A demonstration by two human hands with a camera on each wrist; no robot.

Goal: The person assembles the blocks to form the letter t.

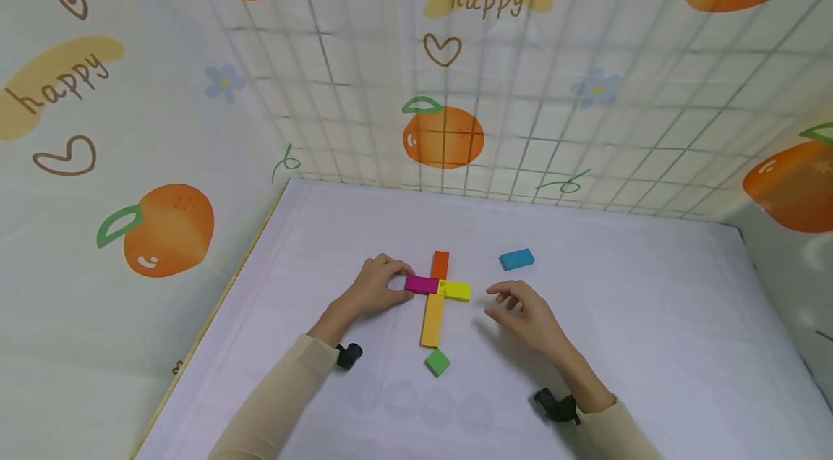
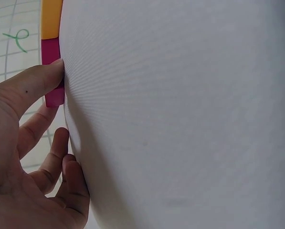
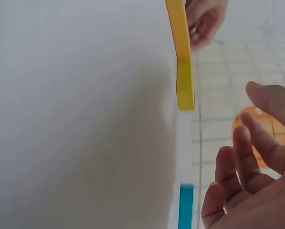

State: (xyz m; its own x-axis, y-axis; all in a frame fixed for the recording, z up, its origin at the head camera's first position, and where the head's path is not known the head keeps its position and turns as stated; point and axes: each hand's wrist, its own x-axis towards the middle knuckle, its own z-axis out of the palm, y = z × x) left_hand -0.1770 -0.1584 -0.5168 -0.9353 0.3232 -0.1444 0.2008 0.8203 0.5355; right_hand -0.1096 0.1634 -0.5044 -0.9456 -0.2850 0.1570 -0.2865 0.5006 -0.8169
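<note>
In the head view my left hand (image 1: 377, 286) pinches a magenta block (image 1: 421, 285) between thumb and fingers, low on the table. The block's right end meets a yellow block (image 1: 458, 291). An orange-red block (image 1: 440, 265) points away from this junction, and a long amber block (image 1: 432, 320) points toward me, so the four form a cross. To the right of the yellow block, my right hand (image 1: 526, 315) hovers with loosely bent fingers and nothing between them. The right wrist view also shows the right hand (image 3: 257, 157) apart from the yellow block (image 3: 185, 86).
A blue block (image 1: 517, 259) lies at the back right, beyond my right hand. Near the amber block's front end sits a green square block (image 1: 438, 361). The white table (image 1: 625, 315) is bounded by patterned cloth walls (image 1: 364, 120) at the back and sides.
</note>
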